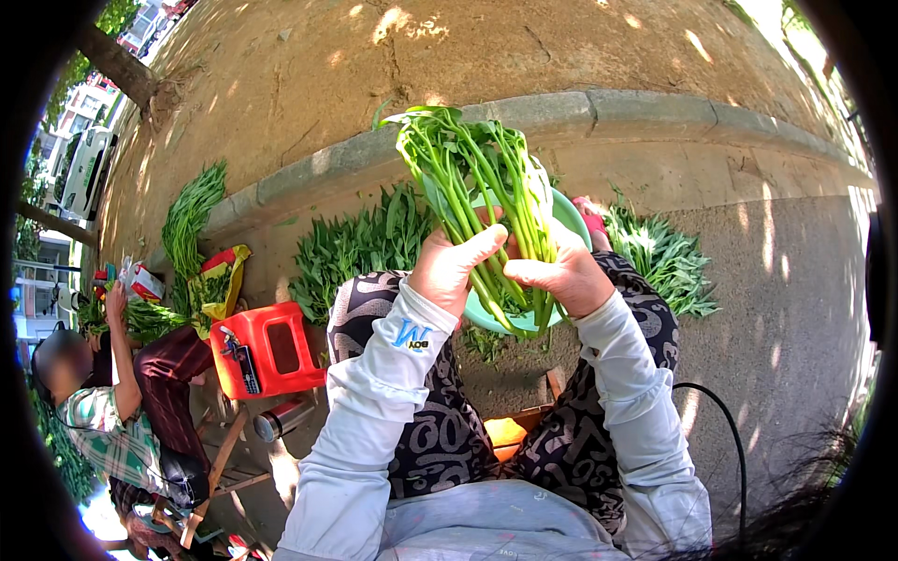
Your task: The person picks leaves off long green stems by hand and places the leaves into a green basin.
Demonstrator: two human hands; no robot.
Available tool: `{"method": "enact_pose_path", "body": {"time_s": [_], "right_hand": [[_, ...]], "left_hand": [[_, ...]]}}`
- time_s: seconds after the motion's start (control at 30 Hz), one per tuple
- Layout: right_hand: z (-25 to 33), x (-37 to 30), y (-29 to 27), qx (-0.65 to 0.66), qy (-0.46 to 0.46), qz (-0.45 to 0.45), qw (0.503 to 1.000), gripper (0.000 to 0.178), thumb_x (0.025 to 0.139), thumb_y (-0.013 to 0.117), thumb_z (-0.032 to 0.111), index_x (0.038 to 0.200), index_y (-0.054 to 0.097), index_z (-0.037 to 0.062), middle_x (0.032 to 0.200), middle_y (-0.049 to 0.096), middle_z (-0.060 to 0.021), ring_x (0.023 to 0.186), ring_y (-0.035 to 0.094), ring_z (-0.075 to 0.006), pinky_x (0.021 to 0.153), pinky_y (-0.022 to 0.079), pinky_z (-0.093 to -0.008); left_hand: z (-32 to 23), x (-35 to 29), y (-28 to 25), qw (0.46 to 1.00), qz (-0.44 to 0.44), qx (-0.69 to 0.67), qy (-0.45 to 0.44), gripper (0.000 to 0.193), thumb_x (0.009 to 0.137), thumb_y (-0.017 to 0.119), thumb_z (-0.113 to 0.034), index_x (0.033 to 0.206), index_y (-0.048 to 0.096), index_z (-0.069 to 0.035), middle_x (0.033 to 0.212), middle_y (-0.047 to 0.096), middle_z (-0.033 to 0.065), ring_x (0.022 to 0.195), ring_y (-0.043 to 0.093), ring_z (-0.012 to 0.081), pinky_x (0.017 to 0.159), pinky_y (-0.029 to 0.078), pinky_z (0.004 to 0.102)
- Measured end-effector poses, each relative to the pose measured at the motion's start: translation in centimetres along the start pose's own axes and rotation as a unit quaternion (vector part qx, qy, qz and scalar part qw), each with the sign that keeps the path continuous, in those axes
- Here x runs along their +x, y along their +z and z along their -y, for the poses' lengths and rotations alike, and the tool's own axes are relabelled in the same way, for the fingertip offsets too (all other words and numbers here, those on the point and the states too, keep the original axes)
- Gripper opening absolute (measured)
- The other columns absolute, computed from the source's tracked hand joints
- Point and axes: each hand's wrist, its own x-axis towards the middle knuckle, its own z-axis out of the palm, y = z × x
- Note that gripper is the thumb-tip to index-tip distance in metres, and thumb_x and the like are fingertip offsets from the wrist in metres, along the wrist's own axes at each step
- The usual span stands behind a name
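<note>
A thick bunch of water spinach (468, 187), long green stems with narrow leaves, is held up in front of me over a pale green basin (575, 220). My left hand (444, 269) closes around the stems on the left side, its thumb lying across them. My right hand (575, 276) grips the stems on the right side, thumb also pressed over them. The stem ends hang down between the two hands, toward my knees. Much of the basin is hidden behind the bunch and my hands.
Leafy greens lie in piles left (360, 248) and right (659, 257) of the basin. At left are a red plastic stool (271, 351), a metal flask (285, 416) and a seated person (112, 411) among more greens. A stone kerb (636, 114) runs beyond the basin.
</note>
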Motion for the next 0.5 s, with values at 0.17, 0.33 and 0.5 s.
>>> {"method": "enact_pose_path", "body": {"time_s": [0.17, 0.33, 0.5], "right_hand": [[0.4, -0.1, -0.1, 0.039, 0.023, -0.015, 0.999, 0.036, 0.076, 0.063, -0.002, 0.110, 0.052, -0.0008, 0.085, 0.056, -0.0025, 0.068, 0.055, -0.0096, 0.060, 0.046, -0.0230], [0.9, -0.3, -0.5, 0.040, 0.048, -0.046, 0.997, 0.026, 0.079, 0.058, -0.002, 0.104, 0.053, -0.0023, 0.081, 0.057, -0.0039, 0.061, 0.055, -0.0110, 0.051, 0.045, -0.0234], [1.5, -0.3, -0.9, 0.074, 0.072, -0.105, 0.989, 0.025, 0.079, 0.058, 0.001, 0.103, 0.053, -0.0018, 0.082, 0.060, -0.0063, 0.058, 0.055, -0.0114, 0.048, 0.044, -0.0230]], "left_hand": [[-0.6, 0.0, -0.2, 0.997, 0.070, -0.006, -0.045, 0.031, 0.082, 0.062, -0.004, 0.113, 0.055, -0.003, 0.100, 0.062, 0.0067, 0.084, 0.061, 0.0157, 0.074, 0.050, 0.0296], [-0.3, 0.2, -0.3, 0.996, 0.077, 0.016, -0.044, 0.035, 0.083, 0.060, -0.003, 0.117, 0.052, -0.001, 0.099, 0.062, 0.0080, 0.085, 0.061, 0.0170, 0.076, 0.051, 0.0303], [0.3, 0.6, -1.5, 0.997, 0.010, 0.048, -0.053, 0.034, 0.081, 0.061, -0.001, 0.114, 0.054, -0.001, 0.095, 0.062, 0.0069, 0.085, 0.059, 0.0169, 0.077, 0.048, 0.0299]]}}
